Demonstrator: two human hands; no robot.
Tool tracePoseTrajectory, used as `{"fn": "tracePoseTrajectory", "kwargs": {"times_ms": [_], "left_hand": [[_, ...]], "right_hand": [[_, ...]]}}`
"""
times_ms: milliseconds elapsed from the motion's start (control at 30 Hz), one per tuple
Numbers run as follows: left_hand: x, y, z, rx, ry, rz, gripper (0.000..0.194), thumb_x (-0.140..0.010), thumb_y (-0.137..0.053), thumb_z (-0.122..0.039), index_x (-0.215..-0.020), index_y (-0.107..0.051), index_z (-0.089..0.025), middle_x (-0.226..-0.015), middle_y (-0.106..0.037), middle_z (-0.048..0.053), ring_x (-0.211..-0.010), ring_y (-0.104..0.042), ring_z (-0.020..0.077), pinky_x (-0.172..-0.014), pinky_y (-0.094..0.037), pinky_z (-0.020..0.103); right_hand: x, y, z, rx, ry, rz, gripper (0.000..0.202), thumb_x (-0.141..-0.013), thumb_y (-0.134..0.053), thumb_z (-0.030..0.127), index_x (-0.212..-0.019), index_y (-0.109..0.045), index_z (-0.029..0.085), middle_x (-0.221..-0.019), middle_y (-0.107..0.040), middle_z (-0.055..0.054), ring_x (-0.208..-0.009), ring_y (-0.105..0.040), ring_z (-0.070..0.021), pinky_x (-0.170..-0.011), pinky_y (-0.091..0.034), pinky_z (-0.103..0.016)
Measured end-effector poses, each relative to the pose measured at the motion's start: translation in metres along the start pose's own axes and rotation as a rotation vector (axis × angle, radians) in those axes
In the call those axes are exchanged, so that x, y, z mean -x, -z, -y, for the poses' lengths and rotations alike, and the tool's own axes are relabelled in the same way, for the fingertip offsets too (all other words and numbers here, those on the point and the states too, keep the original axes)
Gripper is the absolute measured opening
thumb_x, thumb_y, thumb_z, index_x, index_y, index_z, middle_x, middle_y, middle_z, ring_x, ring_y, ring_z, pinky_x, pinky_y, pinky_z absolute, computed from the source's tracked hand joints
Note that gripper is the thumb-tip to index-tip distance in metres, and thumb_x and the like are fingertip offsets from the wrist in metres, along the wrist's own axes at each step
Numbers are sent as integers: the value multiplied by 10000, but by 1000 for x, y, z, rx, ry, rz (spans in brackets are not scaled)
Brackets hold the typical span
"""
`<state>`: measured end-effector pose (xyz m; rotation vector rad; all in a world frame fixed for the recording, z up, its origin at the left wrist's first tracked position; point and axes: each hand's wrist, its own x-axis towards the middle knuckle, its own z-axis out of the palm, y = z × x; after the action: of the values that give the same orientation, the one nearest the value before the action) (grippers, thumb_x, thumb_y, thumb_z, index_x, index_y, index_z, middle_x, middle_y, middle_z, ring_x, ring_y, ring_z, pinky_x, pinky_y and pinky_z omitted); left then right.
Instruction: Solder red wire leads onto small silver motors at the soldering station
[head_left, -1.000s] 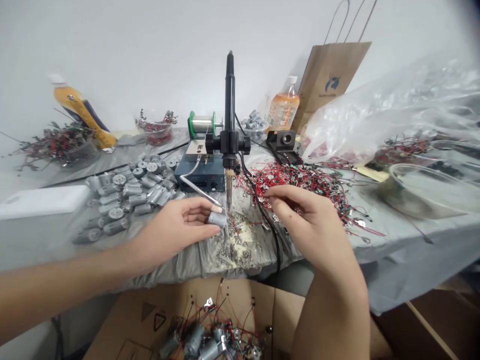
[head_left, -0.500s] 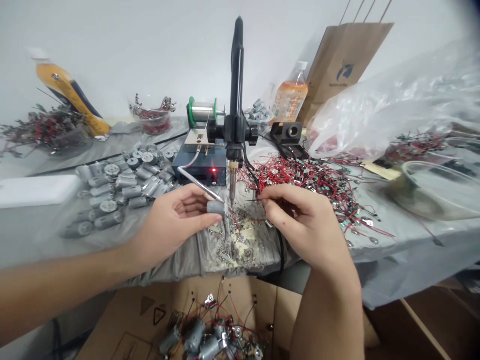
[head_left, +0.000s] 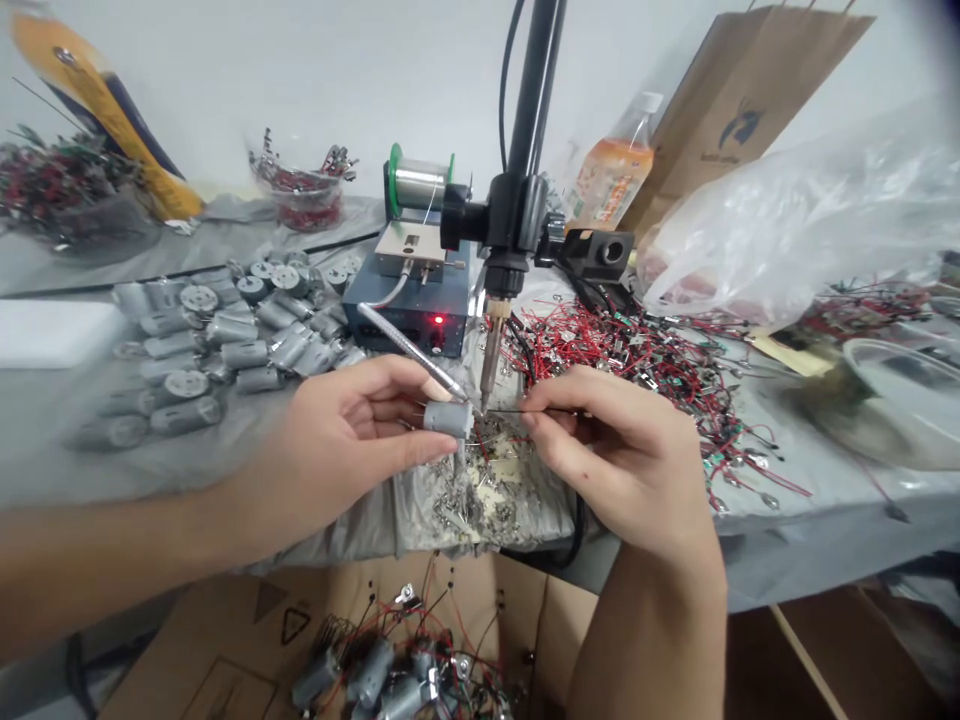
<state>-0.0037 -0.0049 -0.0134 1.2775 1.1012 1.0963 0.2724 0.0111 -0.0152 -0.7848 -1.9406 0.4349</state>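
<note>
"What fills the most of the view?"

"Your table [head_left: 780,550], under a grey cover, runs from the left edge to the right. Below it, at lower middle, a cardboard box [head_left: 202,620] holds wired motors [head_left: 371,670]."

"And after that?"

"You have a clear plastic bag [head_left: 810,220] at the right and a brown paper bag [head_left: 765,80] at upper right. A heap of red wires [head_left: 637,350] lies right of centre, a pile of motors [head_left: 247,325] left of centre."

"The hands?"

"Apart from each other, near mid-frame. Your left hand [head_left: 337,440] grips a grey motor [head_left: 448,418], thumb in front, fingers behind. Your right hand [head_left: 622,440] pinches a dark wire [head_left: 504,411] between thumb and forefinger."

"What is around them?"

"A soldering iron [head_left: 491,340] points down at centre, its tip between your hands. The blue box [head_left: 397,310] sits beyond your left hand, a green-rimmed spool [head_left: 420,183] above it in the frame; a metal tube [head_left: 405,345] slants from it towards the tip."

"And the small pieces?"

"Your grey motor lies sideways at mid-frame, one end just beside the tip. Your dark wire points left towards the tip; I cannot tell whether they touch. Smallest is the red light [head_left: 438,320] on the blue box."
</note>
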Motion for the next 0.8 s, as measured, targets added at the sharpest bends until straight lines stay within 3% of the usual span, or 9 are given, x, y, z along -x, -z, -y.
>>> {"fn": "tracePoseTrajectory", "kwargs": {"times_ms": [200, 367, 533, 667, 800], "left_hand": [[0, -1, 0, 50, -28, 31, 347, -800, -1127, -164, -1045, -885, -204, -968, -949, -9, -889, -941, 151, -844, -769, 148], [-2, -3, -2, 123, -48, 57, 312, -789, -1099, -71, -991, -900, -200, -945, -959, -39, -884, -948, 104, -873, -729, 80], [1, -8, -7, 181, -14, 29, 260, -829, -1061, -69, -979, -876, -171, -881, -949, -32, -726, -914, 131, -707, -771, 162], [4, -8, -8, 174, -13, 10, 270, -816, -1071, -77, -984, -886, -179, -890, -954, -27, -749, -926, 134, -754, -782, 167], [3, -7, -7, 156, -100, 10, 305, -808, -1065, -31, -1005, -930, -220, -935, -967, -45, -856, -951, 111, -861, -757, 110]], "right_hand": [[0, -1, 1, -25, 32, -25, 156, -1088, -786, 102, -1004, -824, 229, -863, -796, 43, -737, -710, -80, -675, -537, -192], [2, -4, 1, -66, 36, -37, 182, -1070, -792, 76, -1015, -825, 246, -839, -788, 64, -702, -706, -74, -642, -528, -195], [4, -5, 2, -72, 32, -66, 200, -1049, -819, 65, -1030, -838, 263, -804, -757, 72, -679, -678, -85, -633, -508, -231], [5, -7, 4, -72, 20, -86, 204, -1022, -813, 58, -1012, -833, 261, -799, -756, 73, -670, -657, -82, -614, -490, -228], [4, -10, 7, -79, 12, -109, 190, -1000, -811, 64, -976, -818, 253, -774, -733, 72, -652, -636, -84, -602, -479, -237]]}}
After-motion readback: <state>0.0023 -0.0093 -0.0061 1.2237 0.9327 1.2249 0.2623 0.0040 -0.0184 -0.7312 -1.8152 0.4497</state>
